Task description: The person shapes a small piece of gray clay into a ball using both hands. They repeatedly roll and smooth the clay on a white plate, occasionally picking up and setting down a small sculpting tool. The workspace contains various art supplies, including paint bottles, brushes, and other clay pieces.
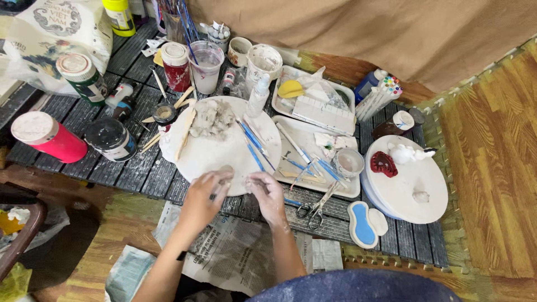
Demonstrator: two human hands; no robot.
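Note:
My left hand [206, 194] and my right hand [268, 196] meet at the near edge of a round white board [224, 151]. Both are dusted with grey clay, with the fingers curled close together. They pinch a small piece of grey clay [226, 169] between them; most of it is hidden by the fingers. A bigger lump of grey clay [211, 118] lies at the far side of the board. Blue-handled modelling tools [253, 142] lie on the board's right side.
A second round board [411, 184] at the right carries a red piece [384, 164] and small white figures. White trays [313, 145], scissors [316, 208], paint jars [47, 136], a cup [206, 66] and brushes crowd the dark slatted table. Newspaper [235, 251] lies below my arms.

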